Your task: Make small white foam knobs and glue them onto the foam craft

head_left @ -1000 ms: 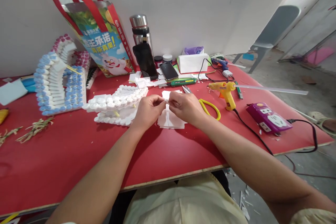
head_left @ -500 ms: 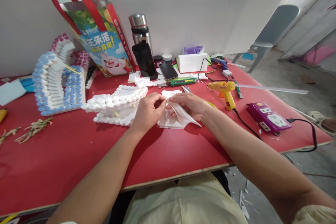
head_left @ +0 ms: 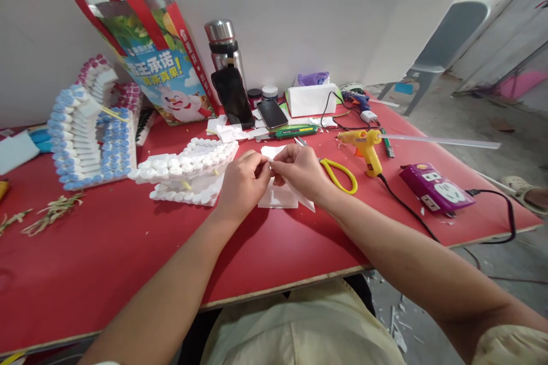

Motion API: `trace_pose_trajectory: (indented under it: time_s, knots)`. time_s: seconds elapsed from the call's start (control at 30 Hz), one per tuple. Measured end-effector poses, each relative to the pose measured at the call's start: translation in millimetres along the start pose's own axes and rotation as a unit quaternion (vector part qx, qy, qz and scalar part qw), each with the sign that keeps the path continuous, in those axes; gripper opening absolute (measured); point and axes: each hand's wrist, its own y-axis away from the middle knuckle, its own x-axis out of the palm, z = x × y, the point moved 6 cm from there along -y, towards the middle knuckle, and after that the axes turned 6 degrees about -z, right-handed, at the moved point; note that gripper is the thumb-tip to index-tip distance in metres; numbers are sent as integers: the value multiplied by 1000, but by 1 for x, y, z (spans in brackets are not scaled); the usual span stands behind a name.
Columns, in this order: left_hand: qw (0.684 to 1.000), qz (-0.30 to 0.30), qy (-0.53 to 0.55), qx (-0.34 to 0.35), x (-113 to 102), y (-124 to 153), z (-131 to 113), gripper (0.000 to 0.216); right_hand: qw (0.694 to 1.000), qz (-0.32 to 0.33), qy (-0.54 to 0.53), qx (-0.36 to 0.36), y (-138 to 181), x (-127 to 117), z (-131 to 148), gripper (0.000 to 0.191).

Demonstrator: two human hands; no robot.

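Note:
My left hand [head_left: 247,181] and my right hand [head_left: 301,172] meet above the red table, fingertips pinched together on a thin white paper sheet [head_left: 305,199]. Most of that sheet is hidden by my right hand; a corner hangs out below it. Under my hands lie more white paper sheets [head_left: 277,198]. Just left of my left hand stands a white model built of rolled paper pieces [head_left: 180,168]. Scissors with yellow handles [head_left: 342,178] lie beside my right hand, their blades partly hidden behind it.
A yellow glue gun [head_left: 367,148] with a long clear stick and a purple power socket [head_left: 436,187] are on the right. A green cutter [head_left: 295,132], phones, a steel flask [head_left: 222,45] and a printed bag [head_left: 171,74] line the back. A blue-and-white model [head_left: 88,137] stands left.
My right hand has turned and closed in against my left fingertips, drawing the sheet's loose corner leftward. The scissors' yellow handles now show more fully.

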Motion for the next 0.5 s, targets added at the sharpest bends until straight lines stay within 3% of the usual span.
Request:
trace_pose_trajectory:
  time_s: [0.17, 0.3, 0.4, 0.5]
  knots:
    - [991, -19, -91, 99, -3, 1, -11, 22, 999, 24, -23, -14, 3, 3, 6, 13]
    - [982, -21, -128, 140, -3, 4, -15, 25, 999, 27, -38, -17, 6, 3, 13, 17]
    - [989, -3, -83, 121, -2, 4, -15, 25, 999, 22, -25, -23, 4, 1, 13, 18]
    - [998, 14, 41, 49, -4, 2, -10, 24, 998, 34, -29, -39, 0, -3, 12, 20]
